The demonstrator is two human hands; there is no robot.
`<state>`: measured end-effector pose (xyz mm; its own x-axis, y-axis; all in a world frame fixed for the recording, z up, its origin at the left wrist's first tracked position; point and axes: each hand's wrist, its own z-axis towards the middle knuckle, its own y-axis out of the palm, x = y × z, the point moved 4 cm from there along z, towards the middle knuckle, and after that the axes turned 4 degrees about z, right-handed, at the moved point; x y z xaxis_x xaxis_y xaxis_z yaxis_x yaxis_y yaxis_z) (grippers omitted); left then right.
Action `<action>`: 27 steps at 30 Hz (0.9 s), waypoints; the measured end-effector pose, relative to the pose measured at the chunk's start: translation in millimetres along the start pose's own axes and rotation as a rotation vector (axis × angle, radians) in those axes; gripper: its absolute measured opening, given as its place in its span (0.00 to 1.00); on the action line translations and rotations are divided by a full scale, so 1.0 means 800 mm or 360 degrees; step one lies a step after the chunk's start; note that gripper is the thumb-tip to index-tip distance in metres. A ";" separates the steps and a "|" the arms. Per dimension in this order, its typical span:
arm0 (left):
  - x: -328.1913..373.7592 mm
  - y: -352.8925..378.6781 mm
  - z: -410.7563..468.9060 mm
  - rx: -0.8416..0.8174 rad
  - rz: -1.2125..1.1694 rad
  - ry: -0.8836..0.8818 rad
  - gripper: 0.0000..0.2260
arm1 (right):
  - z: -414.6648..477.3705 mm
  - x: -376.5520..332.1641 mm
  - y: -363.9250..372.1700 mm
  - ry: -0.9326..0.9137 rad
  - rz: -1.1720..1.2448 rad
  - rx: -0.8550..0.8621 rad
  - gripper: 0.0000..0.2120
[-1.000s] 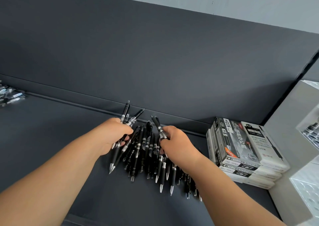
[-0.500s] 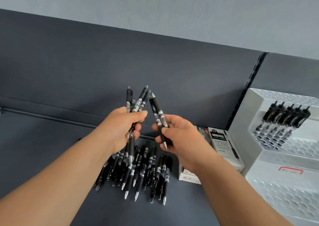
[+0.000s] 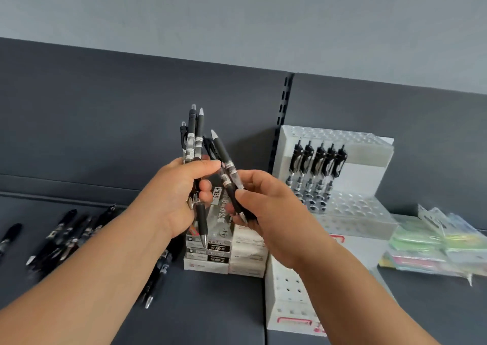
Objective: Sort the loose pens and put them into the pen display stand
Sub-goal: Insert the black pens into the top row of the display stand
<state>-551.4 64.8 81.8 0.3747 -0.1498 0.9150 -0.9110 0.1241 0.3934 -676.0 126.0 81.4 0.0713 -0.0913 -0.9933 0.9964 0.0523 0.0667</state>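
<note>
The left hand (image 3: 181, 194) is gripping a bundle (image 3: 193, 139) of about four black pens, fingers curled round their middles. The right hand (image 3: 271, 207) is pinching two more pens (image 3: 226, 170) between thumb and fingers, tilted towards the bundle. A second ago both grips were working down in the loose pile on the shelf (image 3: 210, 305); now they are holding their pens up in front of the chest and close together, and the view is swinging right, bringing the stand (image 3: 369, 165) into sight. That suggests picking is giving way to squaring the pens up for loading. The bundle is not yet uniform (at least one tip is pointing down while others are pointing up), so some turning probably has to come first.

Outward from the grips, a stack of pen boxes (image 3: 224, 255) is sitting just below the hands, touching the stand's left side. Five pens (image 3: 319, 162) are already standing in a row in the stand's upper tier, with open holes beside and below them. The remaining loose pens (image 3: 71, 234) are lying on the shelf to the left, partly hidden by the left forearm. Coloured packets (image 3: 434, 247) are lying to the right of the stand. Nothing is blocking the holes, though the reach has to pass over the boxes.
</note>
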 end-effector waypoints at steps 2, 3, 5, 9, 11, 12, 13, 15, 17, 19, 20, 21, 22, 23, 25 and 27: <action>-0.004 0.021 -0.006 0.0028 -0.0024 0.0045 0.07 | -0.009 -0.008 -0.027 -0.0093 -0.0143 0.0067 0.13; -0.006 0.031 -0.010 0.0045 -0.0032 0.0073 0.07 | -0.014 -0.014 -0.040 -0.0148 -0.0210 0.0101 0.13; -0.009 0.049 -0.017 0.0072 -0.0034 0.0133 0.08 | -0.023 -0.023 -0.069 -0.0250 -0.0333 0.0190 0.13; -0.022 0.083 -0.028 0.0098 0.0016 0.0215 0.07 | -0.040 -0.039 -0.130 -0.0357 -0.0294 0.0372 0.08; -0.029 0.098 -0.032 0.0130 0.0054 0.0233 0.07 | -0.047 -0.046 -0.159 -0.0358 -0.0211 0.0419 0.06; -0.033 0.104 -0.033 0.0149 0.0079 0.0241 0.07 | -0.049 -0.050 -0.172 -0.0354 -0.0165 0.0423 0.07; -0.035 0.110 -0.035 0.0162 0.0104 0.0250 0.07 | -0.050 -0.053 -0.184 -0.0344 -0.0109 0.0419 0.08; -0.040 0.120 -0.037 0.0168 0.0152 0.0271 0.07 | -0.052 -0.060 -0.206 -0.0330 0.0020 0.0425 0.10; -0.043 0.129 -0.038 0.0168 0.0194 0.0294 0.07 | -0.053 -0.070 -0.225 -0.0345 0.0092 0.0478 0.09; -0.043 0.137 -0.039 0.0165 0.0242 0.0309 0.07 | -0.054 -0.082 -0.241 -0.0389 0.0117 0.0553 0.10; -0.042 0.140 -0.039 0.0162 0.0266 0.0315 0.07 | -0.054 -0.089 -0.247 -0.0421 0.0135 0.0583 0.10; -0.041 0.143 -0.039 0.0159 0.0289 0.0322 0.07 | -0.053 -0.095 -0.253 -0.0453 0.0147 0.0607 0.11; -0.040 0.145 -0.038 0.0156 0.0310 0.0331 0.08 | -0.052 -0.100 -0.258 -0.0482 0.0135 0.0634 0.11; -0.039 0.146 -0.038 0.0154 0.0329 0.0341 0.08 | -0.051 -0.104 -0.261 -0.0504 0.0095 0.0661 0.10; -0.038 0.149 -0.036 0.0143 0.0364 0.0360 0.08 | -0.049 -0.108 -0.265 -0.0545 0.0000 0.0706 0.08; -0.038 0.152 -0.034 0.0124 0.0390 0.0365 0.08 | -0.047 -0.110 -0.265 -0.0610 -0.0116 0.0761 0.06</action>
<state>-668.8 111.5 104.0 0.1638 0.1007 0.9813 -0.9858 0.0525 0.1592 -895.6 160.7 151.3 -0.0745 -0.4332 -0.8982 0.9032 -0.4111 0.1233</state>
